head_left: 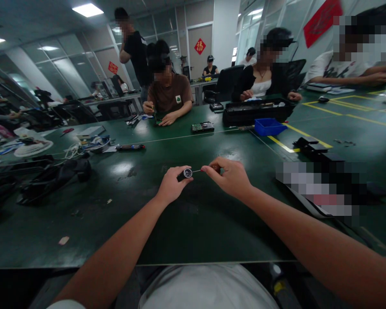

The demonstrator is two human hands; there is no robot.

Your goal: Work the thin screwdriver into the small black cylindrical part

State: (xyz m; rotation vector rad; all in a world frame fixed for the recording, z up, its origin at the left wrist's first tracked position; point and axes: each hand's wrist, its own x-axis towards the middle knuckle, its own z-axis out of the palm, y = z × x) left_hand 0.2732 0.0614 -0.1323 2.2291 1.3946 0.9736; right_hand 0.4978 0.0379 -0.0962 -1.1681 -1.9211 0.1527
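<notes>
My left hand (172, 184) is closed around a small black cylindrical part with a round silver face (185, 174), held just above the green table (148, 206). My right hand (230, 176) is closed on a small screwdriver with a reddish handle (215, 168). Its thin shaft points left and its tip meets the silver face of the part. Both hands hover near the middle of the table, a short way from my body.
A blue bin (268, 126), a long black tray (255, 111) and a hard drive (202, 127) lie beyond my hands. Black bags (53, 176) and cables sit at the left, black parts (310, 146) at the right. Several people sit across the table.
</notes>
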